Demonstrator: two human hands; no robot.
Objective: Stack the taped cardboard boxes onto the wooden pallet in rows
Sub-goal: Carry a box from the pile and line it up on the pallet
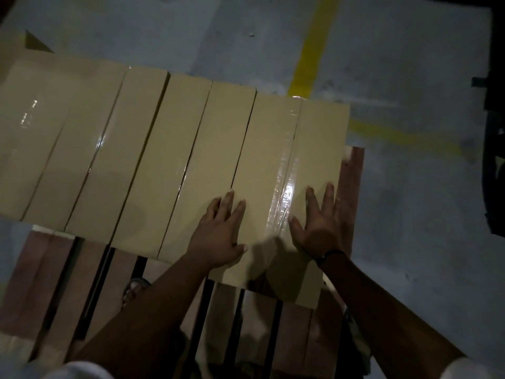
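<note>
- Left hand [221,236], right hand [321,231]: fingers spread, palms flat on the end box [270,149]; nothing gripped.
- Glossy tape [285,192] lies between your palms; a pushing palm could skid there.
- End box sticks out of the row [142,149] on your side; an uneven shove would likely skew it.
- Its right side runs near the pallet [354,170] edge; drift that way risks overhang.

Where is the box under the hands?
Head view, right of centre: the box ends the row on the pallet, at its right edge, with left hand and right hand flat on it.
</note>
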